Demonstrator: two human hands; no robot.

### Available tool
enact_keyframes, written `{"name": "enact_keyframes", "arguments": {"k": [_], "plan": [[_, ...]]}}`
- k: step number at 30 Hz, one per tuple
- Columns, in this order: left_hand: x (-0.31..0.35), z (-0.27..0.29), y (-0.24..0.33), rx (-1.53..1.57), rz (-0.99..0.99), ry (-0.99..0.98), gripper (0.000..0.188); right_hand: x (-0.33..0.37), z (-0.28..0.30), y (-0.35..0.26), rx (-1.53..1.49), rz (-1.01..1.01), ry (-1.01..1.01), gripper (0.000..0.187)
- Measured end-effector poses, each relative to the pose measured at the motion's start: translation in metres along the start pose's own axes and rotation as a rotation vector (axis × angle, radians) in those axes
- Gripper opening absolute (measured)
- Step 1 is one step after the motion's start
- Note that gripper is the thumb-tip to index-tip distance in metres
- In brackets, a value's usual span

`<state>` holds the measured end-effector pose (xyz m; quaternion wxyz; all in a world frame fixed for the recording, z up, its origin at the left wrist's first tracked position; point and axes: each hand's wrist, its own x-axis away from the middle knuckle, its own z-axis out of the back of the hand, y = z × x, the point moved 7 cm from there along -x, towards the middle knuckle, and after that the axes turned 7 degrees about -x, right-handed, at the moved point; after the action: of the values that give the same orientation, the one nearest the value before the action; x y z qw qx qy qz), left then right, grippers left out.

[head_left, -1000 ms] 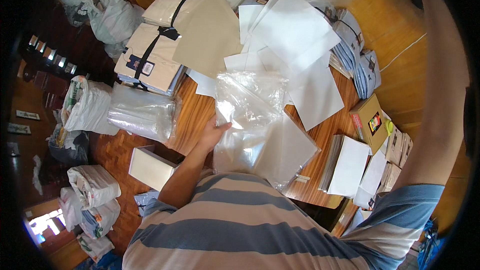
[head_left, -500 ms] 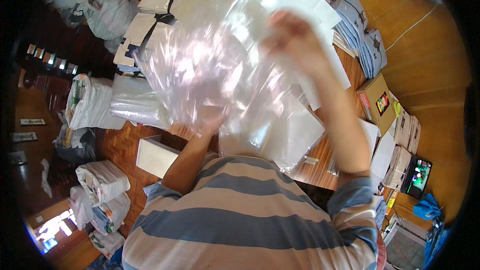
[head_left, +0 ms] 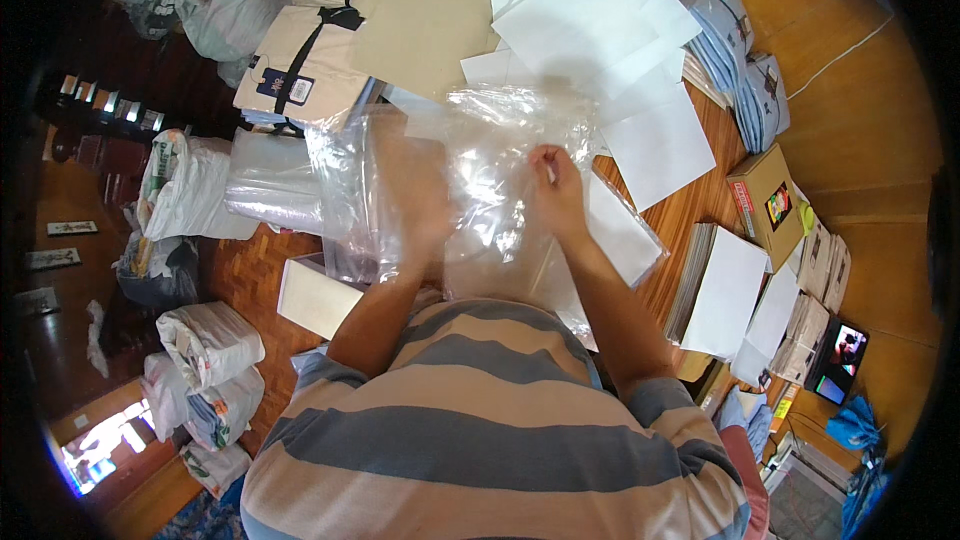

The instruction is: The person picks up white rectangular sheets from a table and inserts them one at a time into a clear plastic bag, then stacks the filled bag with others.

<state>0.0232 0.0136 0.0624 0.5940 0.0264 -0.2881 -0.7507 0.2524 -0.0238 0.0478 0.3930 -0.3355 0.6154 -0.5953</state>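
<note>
A clear plastic bag (head_left: 490, 175) lies crinkled and shiny across the table in front of me. My right hand (head_left: 558, 190) has its fingers pinched together at the bag's right part. My left hand (head_left: 422, 205) is at the bag's left part, smeared by motion and partly seen through film, so its fingers cannot be made out. Just right of my right hand, a white sheet in a clear sleeve (head_left: 622, 230) rests on the table. Loose white sheets (head_left: 590, 15) overlap beyond the bag.
Cream folded garments (head_left: 310, 50) tied with black bands stand far left, above a stack of clear bags (head_left: 275, 180). Blue-grey folded garments (head_left: 720, 20) line the far right. A cardboard box (head_left: 755, 185), a stack of white boards (head_left: 735, 285) and a lit phone (head_left: 842, 360) sit at the right.
My right hand has come down and nearer from its raised place. The bag, billowing up before, now lies lower and flatter, uncovering the white sheets and cream garments beyond.
</note>
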Motion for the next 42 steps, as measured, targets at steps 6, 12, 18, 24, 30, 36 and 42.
{"name": "enact_keyframes", "arguments": {"k": [6, 12, 18, 24, 30, 36, 42], "plan": [[-0.052, -0.101, -0.058, 0.597, -0.115, 0.087, 0.057, -0.093, 0.036, 0.009, 0.111, 0.135, 0.205, 0.013], [-0.046, -0.092, -0.050, 0.436, 0.174, -0.230, 0.060, -0.088, 0.089, 0.000, 0.458, 0.087, 0.467, 0.021], [-0.037, -0.063, -0.015, 0.797, -0.088, -0.071, 0.051, 0.001, 0.146, 0.027, 0.327, 0.032, 0.578, 0.021], [-0.034, -0.068, -0.019, 0.836, 0.005, -0.212, 0.047, 0.106, 0.117, 0.011, -0.170, -0.193, 0.441, 0.029], [-0.047, -0.105, -0.051, 0.762, 0.026, -0.228, 0.062, 0.118, 0.090, 0.002, -0.311, -0.548, -0.031, 0.051], [-0.011, -0.015, 0.013, 0.624, 0.113, -0.131, 0.075, 0.029, 0.128, -0.042, 0.699, -0.276, -0.442, 0.073], [-0.038, -0.088, -0.044, 0.660, 0.254, -0.218, 0.066, -0.036, 0.087, -0.011, 0.573, -0.352, -0.377, 0.066]]}}
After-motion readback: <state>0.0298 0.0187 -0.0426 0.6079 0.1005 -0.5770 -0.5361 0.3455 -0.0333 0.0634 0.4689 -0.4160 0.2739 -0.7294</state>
